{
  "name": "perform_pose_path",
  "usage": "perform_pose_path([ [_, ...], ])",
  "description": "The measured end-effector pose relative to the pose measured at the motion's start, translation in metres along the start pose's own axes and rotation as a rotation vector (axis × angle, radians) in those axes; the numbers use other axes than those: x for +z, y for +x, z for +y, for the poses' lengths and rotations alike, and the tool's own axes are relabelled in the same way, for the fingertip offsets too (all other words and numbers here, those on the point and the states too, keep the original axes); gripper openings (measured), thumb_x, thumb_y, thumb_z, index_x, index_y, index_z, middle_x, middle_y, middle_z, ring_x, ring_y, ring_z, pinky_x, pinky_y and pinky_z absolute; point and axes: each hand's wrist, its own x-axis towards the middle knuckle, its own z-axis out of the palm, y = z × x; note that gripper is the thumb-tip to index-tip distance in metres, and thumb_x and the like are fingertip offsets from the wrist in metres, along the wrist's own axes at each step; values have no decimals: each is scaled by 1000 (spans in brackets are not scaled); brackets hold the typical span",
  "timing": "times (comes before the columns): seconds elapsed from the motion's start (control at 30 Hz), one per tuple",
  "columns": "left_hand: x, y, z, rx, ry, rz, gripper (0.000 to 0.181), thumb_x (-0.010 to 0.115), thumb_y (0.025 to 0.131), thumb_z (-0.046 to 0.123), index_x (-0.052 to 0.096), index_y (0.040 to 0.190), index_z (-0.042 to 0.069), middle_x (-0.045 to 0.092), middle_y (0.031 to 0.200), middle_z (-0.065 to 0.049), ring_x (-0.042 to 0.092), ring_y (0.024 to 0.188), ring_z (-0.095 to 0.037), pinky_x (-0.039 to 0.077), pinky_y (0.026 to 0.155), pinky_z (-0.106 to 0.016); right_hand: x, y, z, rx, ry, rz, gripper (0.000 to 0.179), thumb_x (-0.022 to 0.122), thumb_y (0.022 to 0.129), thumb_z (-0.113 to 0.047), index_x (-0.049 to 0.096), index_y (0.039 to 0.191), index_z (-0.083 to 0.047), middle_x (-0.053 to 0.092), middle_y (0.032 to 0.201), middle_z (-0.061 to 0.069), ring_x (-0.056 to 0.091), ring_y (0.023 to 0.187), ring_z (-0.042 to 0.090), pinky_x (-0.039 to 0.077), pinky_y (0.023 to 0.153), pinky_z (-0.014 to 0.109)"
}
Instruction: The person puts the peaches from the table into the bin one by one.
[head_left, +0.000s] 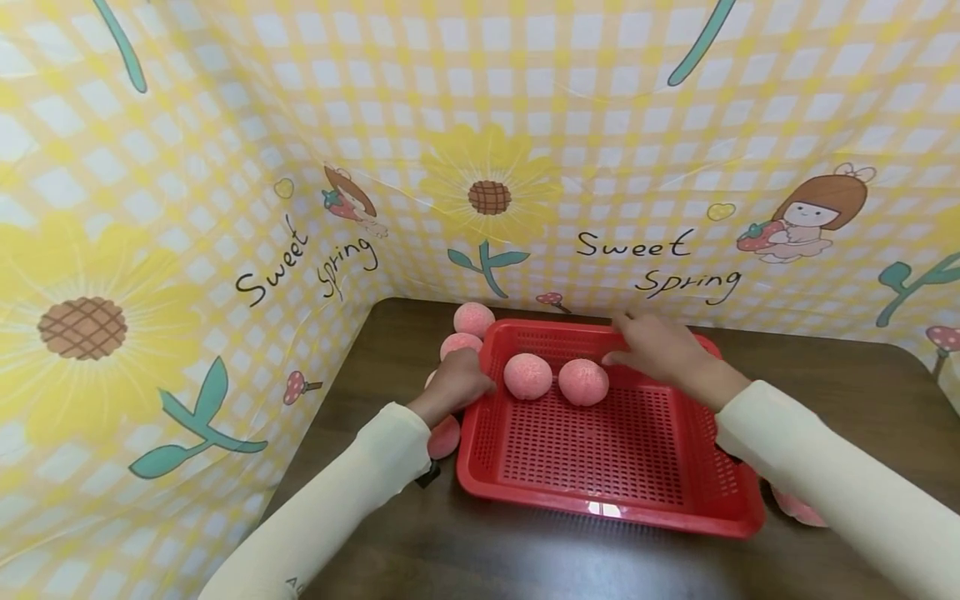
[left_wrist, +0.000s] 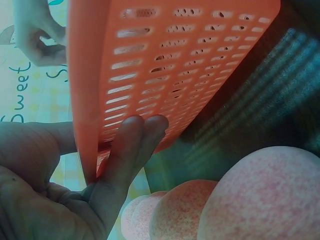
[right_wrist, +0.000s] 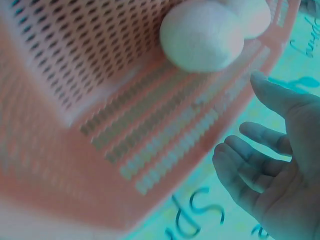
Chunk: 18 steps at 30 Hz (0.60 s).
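A red perforated plastic basket holds two pink, fuzzy peaches near its back left corner. My left hand pinches the basket's left rim, with fingers along the outer wall and the thumb on the other side. Over the back rim reaches my right hand, its fingers loosely bent and holding nothing. In the right wrist view that hand's palm faces the basket's rim, apart from it. Several more peaches line the table outside the left wall, partly hidden by the left hand.
Under my right forearm another peach shows beside the basket's front right corner. The dark wood table ends at a yellow checked cloth hanging behind and to the left. A small black object shows by my left wrist.
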Motion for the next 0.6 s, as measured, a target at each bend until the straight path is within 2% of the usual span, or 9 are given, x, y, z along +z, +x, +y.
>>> perform_pose_path([
  [0.1, 0, 0, 0, 3, 2, 3, 8, 66, 79, -3, 64, 75, 4, 67, 69, -12, 69, 58, -19, 60, 58, -31, -11, -8, 15, 18, 22, -3, 46, 81, 87, -36, 65, 113, -2, 66, 109, 16, 68, 88, 30, 57, 72, 46],
  [0.3, 1, 0, 0, 1, 8, 3, 8, 67, 78, -2, 64, 75, 4, 66, 69, -11, 69, 59, -20, 59, 58, -31, -29, -24, 49, 87, 85, -74, 55, 79, 88, -41, 64, 121, 0, 64, 123, 24, 66, 107, 40, 56, 82, 57],
  [0.6, 0, 0, 1, -22, -12, -25, 5, 67, 80, -2, 65, 81, 2, 68, 74, -13, 70, 60, -19, 60, 60, -31, -34, -60, 110, 110, 119, -119, 62, 82, 85, -39, 63, 121, 8, 62, 120, 32, 64, 108, 47, 54, 87, 61],
])
